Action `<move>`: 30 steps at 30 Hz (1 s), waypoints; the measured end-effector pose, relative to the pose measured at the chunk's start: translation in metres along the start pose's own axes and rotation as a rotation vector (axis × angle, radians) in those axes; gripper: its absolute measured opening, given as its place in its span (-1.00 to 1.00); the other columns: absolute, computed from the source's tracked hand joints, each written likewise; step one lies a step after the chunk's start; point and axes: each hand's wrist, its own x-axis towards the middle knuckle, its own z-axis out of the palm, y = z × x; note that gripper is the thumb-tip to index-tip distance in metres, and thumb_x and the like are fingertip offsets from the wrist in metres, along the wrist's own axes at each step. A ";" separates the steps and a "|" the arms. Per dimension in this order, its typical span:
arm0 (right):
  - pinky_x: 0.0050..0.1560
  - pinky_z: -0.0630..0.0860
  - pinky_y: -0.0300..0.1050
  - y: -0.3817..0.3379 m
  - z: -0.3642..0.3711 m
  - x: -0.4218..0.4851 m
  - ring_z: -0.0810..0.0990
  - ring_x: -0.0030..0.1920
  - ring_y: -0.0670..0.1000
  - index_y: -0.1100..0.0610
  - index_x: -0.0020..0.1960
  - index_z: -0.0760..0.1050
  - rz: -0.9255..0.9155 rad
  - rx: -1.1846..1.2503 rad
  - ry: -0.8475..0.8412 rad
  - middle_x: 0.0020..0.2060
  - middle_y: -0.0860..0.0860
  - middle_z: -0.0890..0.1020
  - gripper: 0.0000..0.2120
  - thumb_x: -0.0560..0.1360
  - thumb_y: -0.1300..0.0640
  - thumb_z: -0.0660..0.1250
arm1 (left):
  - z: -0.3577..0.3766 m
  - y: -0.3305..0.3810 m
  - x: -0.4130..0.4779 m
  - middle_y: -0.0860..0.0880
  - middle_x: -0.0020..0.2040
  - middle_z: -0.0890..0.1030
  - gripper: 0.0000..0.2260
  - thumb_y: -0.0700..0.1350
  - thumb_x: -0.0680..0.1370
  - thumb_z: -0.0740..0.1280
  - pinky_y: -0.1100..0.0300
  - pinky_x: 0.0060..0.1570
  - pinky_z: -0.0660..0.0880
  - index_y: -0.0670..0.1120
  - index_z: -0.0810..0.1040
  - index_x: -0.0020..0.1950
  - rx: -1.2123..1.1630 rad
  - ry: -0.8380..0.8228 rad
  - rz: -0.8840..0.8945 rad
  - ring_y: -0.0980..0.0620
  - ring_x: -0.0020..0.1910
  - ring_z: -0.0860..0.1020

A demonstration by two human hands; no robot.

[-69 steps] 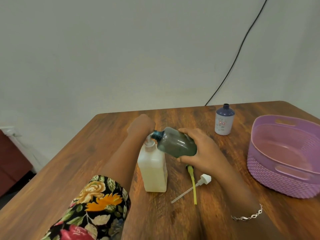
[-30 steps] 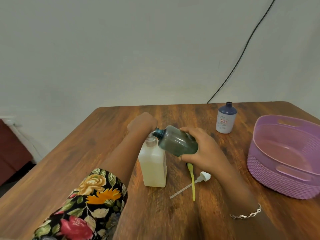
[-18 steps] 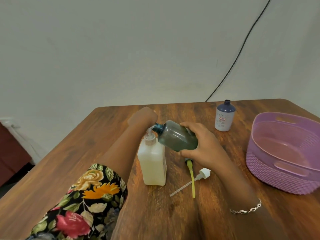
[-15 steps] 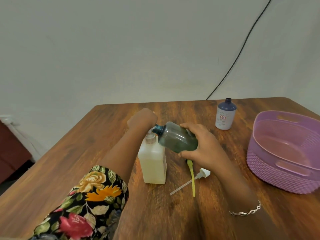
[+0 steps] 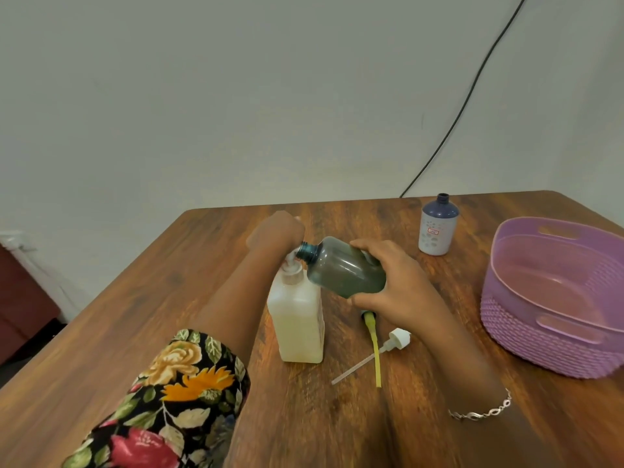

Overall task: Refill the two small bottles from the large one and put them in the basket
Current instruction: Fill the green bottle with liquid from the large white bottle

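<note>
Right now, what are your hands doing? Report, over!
Left hand on pump of large bottle, fingers hidden. Right hand grips tilted grey bottle, mouth at the spout. Blue bottle uncapped; basket empty. Loose pumps nearby, not blocking.

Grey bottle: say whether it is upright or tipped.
Tipped: the grey bottle lies almost sideways in the right hand, uncapped neck toward the top of the white pump bottle.

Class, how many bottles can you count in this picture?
3. A pale square plastic bottle stands centre; a dark translucent bottle is held tilted by the right hand; a blue-and-white bottle stands near the purple woven basket. None looks hidden.
</note>
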 end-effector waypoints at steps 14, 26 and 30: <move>0.03 0.42 -0.14 -0.001 -0.004 0.003 0.41 0.08 -0.07 -0.02 0.36 0.34 -0.018 0.003 0.003 0.07 -0.10 0.39 -0.31 0.28 0.13 0.51 | -0.010 0.007 -0.004 -0.11 -0.27 0.49 -0.87 -0.20 0.61 0.19 0.15 -0.34 0.46 -0.24 0.43 0.08 0.000 -0.095 -0.028 0.03 -0.40 0.47; 0.01 0.38 -0.18 0.002 0.001 0.002 0.43 0.09 -0.05 -0.01 0.34 0.36 -0.001 0.039 -0.008 0.10 -0.06 0.42 -0.33 0.28 0.15 0.51 | -0.003 0.002 -0.004 -0.08 -0.32 0.43 -0.62 0.00 0.66 0.04 0.05 -0.12 0.49 -0.26 0.50 0.08 -0.023 -0.005 -0.016 -0.07 -0.23 0.49; 0.06 0.42 -0.13 -0.001 -0.003 0.004 0.42 0.09 -0.06 -0.02 0.34 0.36 -0.015 0.022 -0.001 0.07 -0.09 0.39 -0.32 0.27 0.13 0.52 | -0.013 0.007 -0.005 -0.08 -0.33 0.36 -0.67 -0.07 0.65 0.08 0.00 -0.09 0.50 -0.24 0.45 0.27 -0.108 -0.074 -0.006 -0.14 -0.15 0.48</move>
